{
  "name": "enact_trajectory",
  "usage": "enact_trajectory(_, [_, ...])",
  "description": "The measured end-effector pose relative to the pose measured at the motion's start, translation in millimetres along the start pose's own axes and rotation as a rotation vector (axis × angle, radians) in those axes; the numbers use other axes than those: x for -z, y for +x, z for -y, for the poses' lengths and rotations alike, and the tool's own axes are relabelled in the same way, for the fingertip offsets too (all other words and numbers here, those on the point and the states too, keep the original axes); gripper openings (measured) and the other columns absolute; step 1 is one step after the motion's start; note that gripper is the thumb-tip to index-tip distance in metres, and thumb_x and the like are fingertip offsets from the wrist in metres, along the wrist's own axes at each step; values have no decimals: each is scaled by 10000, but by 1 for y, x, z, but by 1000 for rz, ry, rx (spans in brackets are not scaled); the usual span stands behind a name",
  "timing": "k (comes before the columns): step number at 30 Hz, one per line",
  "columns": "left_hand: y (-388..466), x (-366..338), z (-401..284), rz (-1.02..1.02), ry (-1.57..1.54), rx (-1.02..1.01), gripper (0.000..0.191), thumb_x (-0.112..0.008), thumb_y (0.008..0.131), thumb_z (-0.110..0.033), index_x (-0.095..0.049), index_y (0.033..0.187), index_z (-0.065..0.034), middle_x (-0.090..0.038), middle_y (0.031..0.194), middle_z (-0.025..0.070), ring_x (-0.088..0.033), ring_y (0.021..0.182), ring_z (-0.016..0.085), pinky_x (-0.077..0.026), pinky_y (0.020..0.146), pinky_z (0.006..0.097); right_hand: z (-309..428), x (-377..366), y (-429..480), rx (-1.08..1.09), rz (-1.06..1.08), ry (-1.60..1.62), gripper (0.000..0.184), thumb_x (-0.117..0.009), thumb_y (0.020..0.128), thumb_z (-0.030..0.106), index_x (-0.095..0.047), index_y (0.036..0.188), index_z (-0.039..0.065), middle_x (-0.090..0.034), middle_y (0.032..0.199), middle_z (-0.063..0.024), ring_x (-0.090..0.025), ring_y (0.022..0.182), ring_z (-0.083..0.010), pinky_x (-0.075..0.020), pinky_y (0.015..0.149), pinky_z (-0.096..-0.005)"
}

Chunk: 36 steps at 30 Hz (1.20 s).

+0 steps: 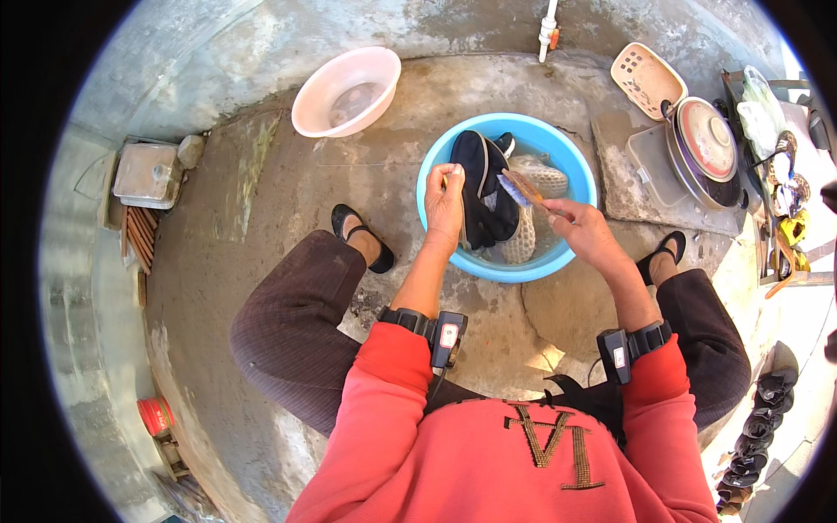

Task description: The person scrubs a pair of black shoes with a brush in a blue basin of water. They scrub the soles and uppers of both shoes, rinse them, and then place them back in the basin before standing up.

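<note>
A blue plastic basin (523,271) with water stands on the concrete floor in front of me. My left hand (446,199) grips a black shoe (469,157) with pale trim at the basin's left side; a bit of something yellow shows by my fingers. In my right hand (579,225) is the wooden handle of a scrubbing brush (523,188), its pale bristles towards the dark shoe. Light-coloured textured shoes (520,245) lie in the water below and to the right of the black one. Another dark shoe with a white edge (505,142) shows near the basin's back.
A pink basin (346,91) sits at the back left. A white pipe with a tap (548,31) comes down the wall. On the right are a plastic basket (647,78), a lidded pot (706,140) and a row of dark shoes (752,444).
</note>
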<state>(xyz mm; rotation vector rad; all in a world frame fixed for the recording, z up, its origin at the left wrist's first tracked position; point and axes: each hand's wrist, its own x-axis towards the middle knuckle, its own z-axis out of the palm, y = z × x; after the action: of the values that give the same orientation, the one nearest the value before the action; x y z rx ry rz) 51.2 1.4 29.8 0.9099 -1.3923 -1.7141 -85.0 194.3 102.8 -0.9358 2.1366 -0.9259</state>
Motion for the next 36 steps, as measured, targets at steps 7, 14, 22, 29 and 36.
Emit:
enact_trajectory(7, [2,1,-1,-117,-57,65,394,-376,1017,-454,-558,1023,-105,-499,1042,30,-451,1033,169,-337,978,336,57,-27,-32,356,-5,-21,360,-574,894,114,-601,1243,34,-634,959,-202,-629,833,-365,-506,754,-405])
enact_trajectory(14, [5,-2,12,-138,-248,179,493,-284,1041,-449,-573,1085,-52,-524,1102,84,-523,1027,202,-384,970,324,72,-54,-24,382,-70,-290,369,-559,904,139,-568,1267,77,-562,848,-170,-611,725,-380,-507,669,-476])
enact_trajectory(22, [3,6,24,-119,364,-109,462,-323,1025,-361,-571,1125,16,-564,1134,156,-529,1078,256,-379,981,355,54,-58,28,325,-89,-246,300,-559,879,153,-653,1145,53,-646,923,-230,-640,857,-390,-518,763,-472])
enact_trajectory(29, [8,40,-4,-106,127,143,387,-377,980,-330,-659,993,-66,-600,925,68,-537,851,180,-426,831,322,-9,-41,39,-49,81,-418,314,-525,840,180,-700,1087,100,-676,977,-234,-645,945,-385,-518,805,-459])
enact_trajectory(36, [10,46,4,-62,141,67,352,-368,992,-280,-666,993,-92,-613,927,34,-566,877,137,-453,822,278,-30,-38,43,31,-62,-269,324,-512,860,181,-679,1116,76,-670,973,-237,-640,938,-394,-505,811,-463])
